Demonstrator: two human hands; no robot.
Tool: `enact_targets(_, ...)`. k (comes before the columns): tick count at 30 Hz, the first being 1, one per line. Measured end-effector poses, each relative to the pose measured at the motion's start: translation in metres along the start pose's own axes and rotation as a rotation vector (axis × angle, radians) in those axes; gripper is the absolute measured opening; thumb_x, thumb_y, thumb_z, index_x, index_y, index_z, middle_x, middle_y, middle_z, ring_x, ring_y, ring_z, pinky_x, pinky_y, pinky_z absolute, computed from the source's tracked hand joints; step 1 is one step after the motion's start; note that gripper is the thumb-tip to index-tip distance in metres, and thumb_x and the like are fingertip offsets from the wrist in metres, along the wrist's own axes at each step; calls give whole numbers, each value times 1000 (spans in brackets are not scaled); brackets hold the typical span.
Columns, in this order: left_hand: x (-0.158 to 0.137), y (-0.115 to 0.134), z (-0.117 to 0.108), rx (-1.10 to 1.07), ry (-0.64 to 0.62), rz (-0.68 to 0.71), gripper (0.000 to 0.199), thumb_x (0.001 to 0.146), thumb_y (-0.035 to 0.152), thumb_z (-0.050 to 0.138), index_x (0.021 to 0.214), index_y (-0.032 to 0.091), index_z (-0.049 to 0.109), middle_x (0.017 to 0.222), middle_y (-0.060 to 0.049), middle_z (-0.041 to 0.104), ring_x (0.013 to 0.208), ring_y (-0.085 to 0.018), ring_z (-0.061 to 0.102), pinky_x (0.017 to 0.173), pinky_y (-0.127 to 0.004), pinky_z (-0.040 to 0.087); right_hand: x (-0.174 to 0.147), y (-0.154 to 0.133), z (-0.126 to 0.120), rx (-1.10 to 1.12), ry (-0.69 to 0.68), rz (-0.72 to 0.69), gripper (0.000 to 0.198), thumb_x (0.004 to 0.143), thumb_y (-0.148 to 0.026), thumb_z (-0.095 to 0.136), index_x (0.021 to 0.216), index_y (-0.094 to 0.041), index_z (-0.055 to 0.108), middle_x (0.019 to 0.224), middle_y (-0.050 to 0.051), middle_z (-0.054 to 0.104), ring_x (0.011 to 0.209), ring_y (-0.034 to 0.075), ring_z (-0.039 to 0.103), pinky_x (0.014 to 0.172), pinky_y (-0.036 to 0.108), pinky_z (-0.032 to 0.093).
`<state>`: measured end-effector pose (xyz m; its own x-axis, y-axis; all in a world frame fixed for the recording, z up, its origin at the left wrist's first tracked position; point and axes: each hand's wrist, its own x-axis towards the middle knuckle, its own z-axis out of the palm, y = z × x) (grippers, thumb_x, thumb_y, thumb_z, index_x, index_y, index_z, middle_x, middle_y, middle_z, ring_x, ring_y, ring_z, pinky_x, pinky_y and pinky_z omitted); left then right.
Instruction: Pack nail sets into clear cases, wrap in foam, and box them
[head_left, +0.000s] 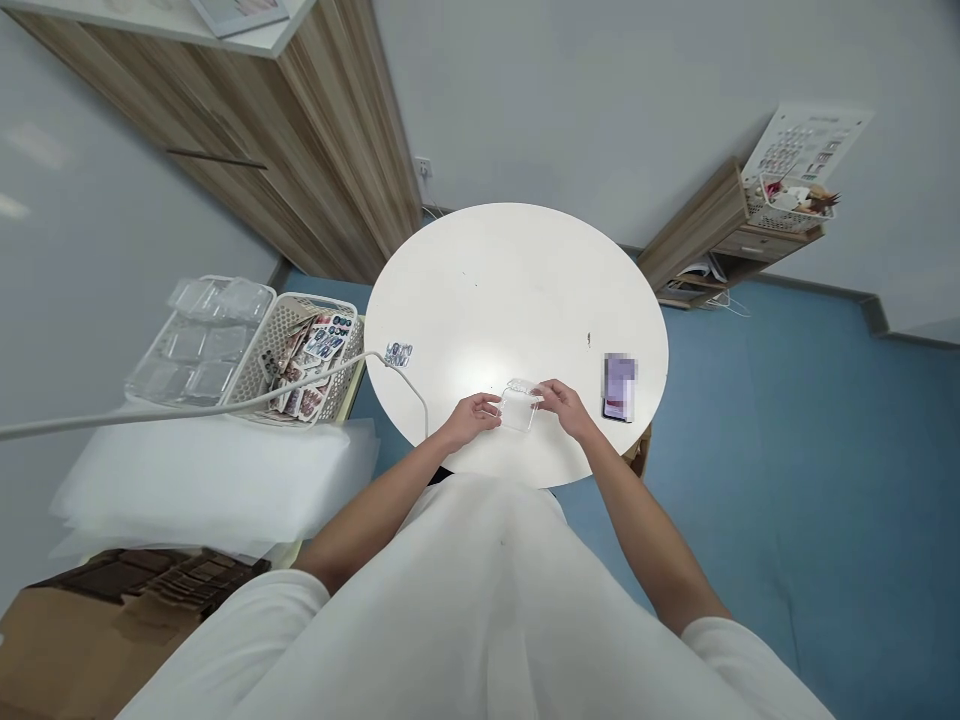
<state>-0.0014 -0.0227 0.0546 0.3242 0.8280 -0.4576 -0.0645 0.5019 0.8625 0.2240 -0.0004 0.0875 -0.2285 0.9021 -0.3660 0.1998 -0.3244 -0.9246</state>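
A small clear plastic box (517,410) is held between my two hands just above the near part of the round white table (525,270). Its lid appears raised at the far side. My left hand (471,420) grips the left edge of the box with fingers and thumb. On the other side, my right hand (562,405) pinches the upper right corner near the lid. A small printed sticker sheet (398,354) lies at the table's left edge.
A phone (619,388) lies at the table's right. To the left stand a basket of clear boxes (202,340) and a basket of sticker sheets (300,350). A pale cable-like arm (330,378) reaches over the table edge. Below them are white foam sheets (217,480) and a cardboard carton (82,640).
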Motion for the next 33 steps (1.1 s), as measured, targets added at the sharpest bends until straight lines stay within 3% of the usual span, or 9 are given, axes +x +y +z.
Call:
enact_targets(3,-1,-10,-2,7,22,4,41,58,22,75,95,15,60,81,-3,61,68,-10,58,73,-32,47,6,3,11,64,99,92,49,78,-65,38,83,-20,56,94,4,61,62,12,63,73,34,50)
enact_targets(6,-3,-19,-5,0,23,-9,37,57,23,75,90,14,61,82,-4,62,69,-11,58,72,-31,48,12,9,24,90,200,174,52,75,-69,38,72,-19,53,81,2,59,53,12,61,61,30,50)
enact_targets(11,-6,-31,-7,-18,28,-29,37,55,25,77,86,14,61,83,-5,63,68,-10,57,70,-30,48,19,19,39,175,231,265,54,75,-71,37,63,-19,49,66,1,54,46,11,53,54,28,48)
enact_targets(15,-6,-36,-3,-86,98,-76,35,56,24,77,85,14,61,85,-6,62,70,-11,57,66,-29,48,14,28,45,166,317,286,53,78,-67,33,86,-21,57,84,4,60,60,13,57,60,29,49)
enact_targets(21,-3,-47,2,-71,175,-111,30,60,20,73,87,14,60,87,-6,62,72,-11,58,67,-30,49,-25,51,66,-54,411,237,51,80,-54,41,119,-22,48,116,8,54,97,19,54,82,34,45)
enact_targets(26,0,-54,3,74,207,-112,27,65,17,67,90,15,59,87,-6,62,74,-13,59,71,-31,50,-38,63,84,-116,395,232,50,82,-48,41,123,-19,48,118,10,51,102,20,50,89,36,42)
enact_targets(30,3,-53,2,337,274,-60,26,69,13,61,95,16,59,91,-7,62,76,-13,59,78,-33,48,-32,66,88,-87,399,236,47,83,-45,39,122,-21,50,117,9,51,101,19,50,91,36,40)
enact_targets(33,6,-51,3,527,258,-30,29,73,12,57,101,16,58,99,-7,60,74,-13,59,77,-33,48,-29,66,90,-82,402,260,48,83,-46,39,123,-22,48,117,9,49,99,19,50,90,35,41)
